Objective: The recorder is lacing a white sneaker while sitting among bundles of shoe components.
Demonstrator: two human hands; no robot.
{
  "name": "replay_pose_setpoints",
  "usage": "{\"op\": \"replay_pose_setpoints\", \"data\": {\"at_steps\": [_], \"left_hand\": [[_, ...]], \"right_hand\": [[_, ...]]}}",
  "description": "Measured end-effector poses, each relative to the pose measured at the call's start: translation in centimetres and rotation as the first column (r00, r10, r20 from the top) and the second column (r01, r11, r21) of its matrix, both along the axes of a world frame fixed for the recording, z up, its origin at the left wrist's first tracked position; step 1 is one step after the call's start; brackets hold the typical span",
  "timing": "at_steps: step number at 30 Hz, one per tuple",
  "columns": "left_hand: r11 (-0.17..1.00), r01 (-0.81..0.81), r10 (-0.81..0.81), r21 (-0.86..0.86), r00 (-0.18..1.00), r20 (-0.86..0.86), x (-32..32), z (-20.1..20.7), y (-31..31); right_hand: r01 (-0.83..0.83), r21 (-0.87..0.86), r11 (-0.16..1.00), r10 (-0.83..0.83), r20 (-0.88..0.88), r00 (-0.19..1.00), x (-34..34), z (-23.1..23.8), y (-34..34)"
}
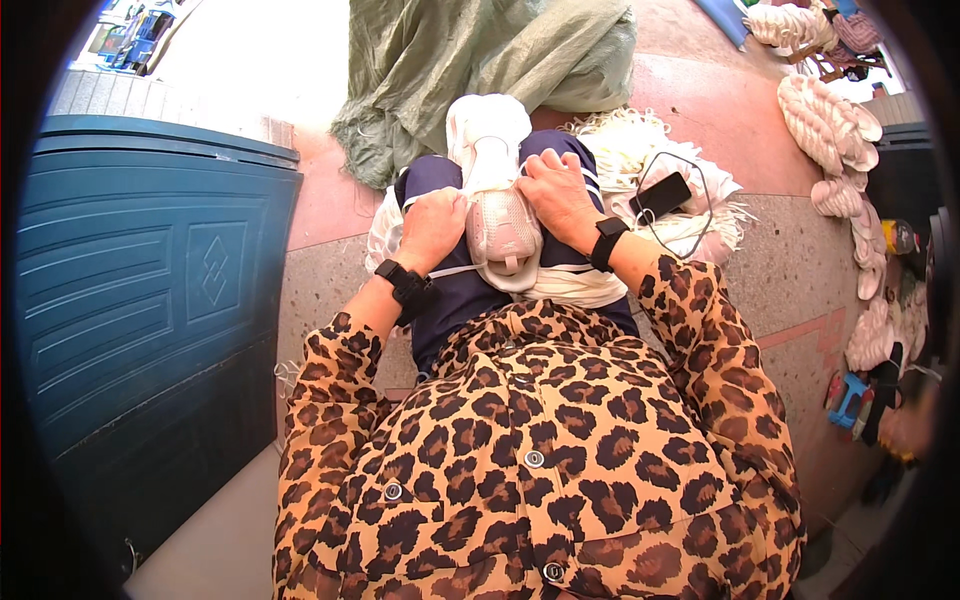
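Observation:
A pale pink-and-white sneaker [505, 225] lies between my thighs, its toe toward me. My left hand [432, 228] is closed at the shoe's left side, the fingertips pinched on a white shoelace [458, 270] that trails below the hand. On the shoe's right side my right hand [562, 200] is also closed, its thumb and fingers pinched at the lacing; the bit of lace between them is mostly hidden. Beyond the hands, a white piece [488, 120], perhaps another shoe, rests by my knees. White laces or cords lie under the sneaker on my lap.
To the right sits a pile of white laces [625, 140] with a black phone-like device [660, 196] and a dark cable on it. A green sack [480, 50] stands ahead. A blue door panel [150, 280] is at left. Bundled shoes [825, 120] line the right side.

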State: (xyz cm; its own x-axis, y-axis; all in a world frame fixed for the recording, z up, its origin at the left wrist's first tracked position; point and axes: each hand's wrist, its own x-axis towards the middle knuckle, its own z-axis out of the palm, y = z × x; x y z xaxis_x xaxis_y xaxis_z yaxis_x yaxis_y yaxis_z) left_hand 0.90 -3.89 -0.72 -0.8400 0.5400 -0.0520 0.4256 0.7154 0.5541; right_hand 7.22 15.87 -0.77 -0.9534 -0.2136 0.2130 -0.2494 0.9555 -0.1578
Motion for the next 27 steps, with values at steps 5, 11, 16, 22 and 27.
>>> {"op": "replay_pose_setpoints", "data": {"at_steps": [5,11,16,22,27], "left_hand": [[0.999,-0.006,0.005,-0.034,1.000,-0.028,0.2,0.3,0.6],[0.999,-0.030,0.032,0.024,0.997,-0.074,0.8,-0.4,1.1],[0.997,-0.070,0.061,-0.044,0.985,-0.164,1.0,0.1,1.5],[0.978,0.038,-0.140,-0.203,0.843,-0.519,2.9,2.7,1.9],[0.959,-0.025,-0.111,-0.282,0.884,-0.455,3.9,2.9,1.8]], "right_hand": [[0.027,-0.087,0.996,-0.030,-0.037,0.999,0.0,-0.6,0.0],[0.047,-0.110,0.993,-0.051,-0.032,0.998,0.0,-0.8,0.0],[0.065,-0.150,0.987,-0.064,0.009,0.998,0.2,-0.6,0.1],[0.161,-0.034,0.986,-0.158,0.094,0.983,0.8,0.1,-0.1],[0.122,0.023,0.992,-0.125,0.170,0.978,1.1,1.0,-0.8]]}}
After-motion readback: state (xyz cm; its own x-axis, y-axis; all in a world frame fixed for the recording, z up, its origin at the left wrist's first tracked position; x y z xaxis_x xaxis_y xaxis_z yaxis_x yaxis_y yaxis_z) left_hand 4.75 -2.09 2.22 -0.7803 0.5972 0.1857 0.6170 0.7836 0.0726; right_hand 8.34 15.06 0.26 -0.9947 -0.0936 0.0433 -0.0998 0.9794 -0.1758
